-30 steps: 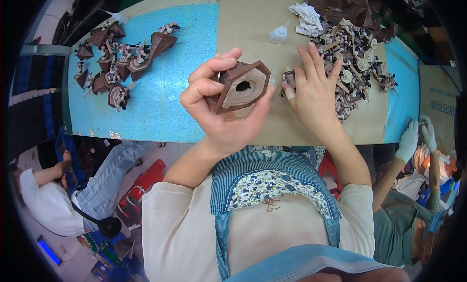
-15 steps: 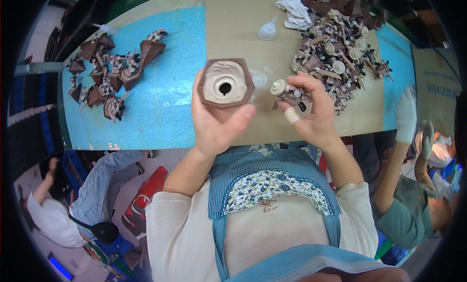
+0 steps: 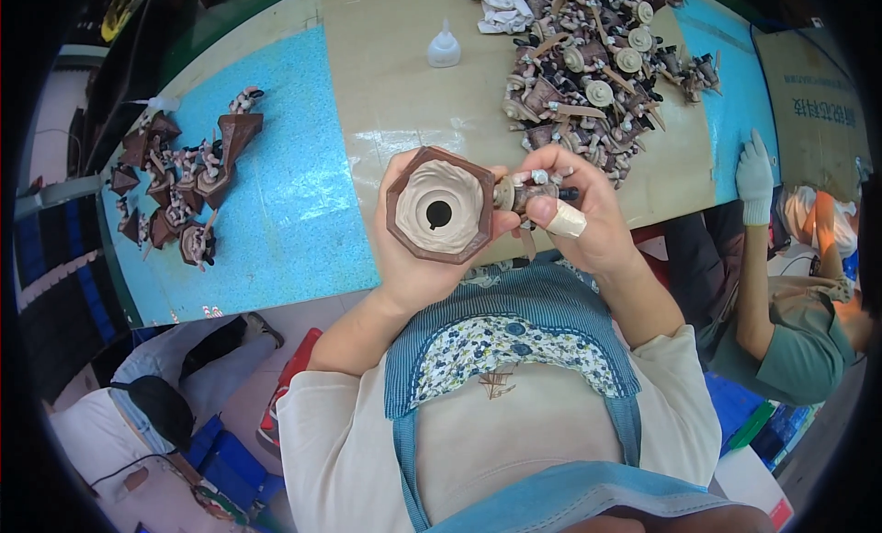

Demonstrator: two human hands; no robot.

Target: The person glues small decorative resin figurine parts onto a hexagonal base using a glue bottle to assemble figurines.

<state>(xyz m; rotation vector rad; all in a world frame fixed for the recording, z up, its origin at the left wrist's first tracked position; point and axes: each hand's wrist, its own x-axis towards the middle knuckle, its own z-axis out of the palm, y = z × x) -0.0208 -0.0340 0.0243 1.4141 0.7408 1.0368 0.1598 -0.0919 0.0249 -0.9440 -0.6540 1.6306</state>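
My left hand (image 3: 410,274) is closed around a brown six-sided hollow piece (image 3: 452,183), its cream, rippled inside turned up with a round dark hole in the middle. Between the thumb and fingers of my right hand (image 3: 595,237) lies a small figurine (image 3: 533,195) in brown, pink and black, on its side. Its pale round end points left, close against the right edge of the brown piece. Whether the two touch, I cannot tell. A strip of tan tape wraps my right thumb.
A large heap of similar figurines (image 3: 588,90) lies at the back right. Assembled brown pieces with figurines (image 3: 176,186) stand on the blue mat (image 3: 285,248) at left. A white squeeze bottle (image 3: 444,48) and white cloth (image 3: 496,6) are behind. A co-worker's gloved hand (image 3: 755,179) is at right.
My right hand has brought the figurine left and slightly down, up beside the brown piece. The brown piece has moved a little lower and turned. My view has shifted to the right.
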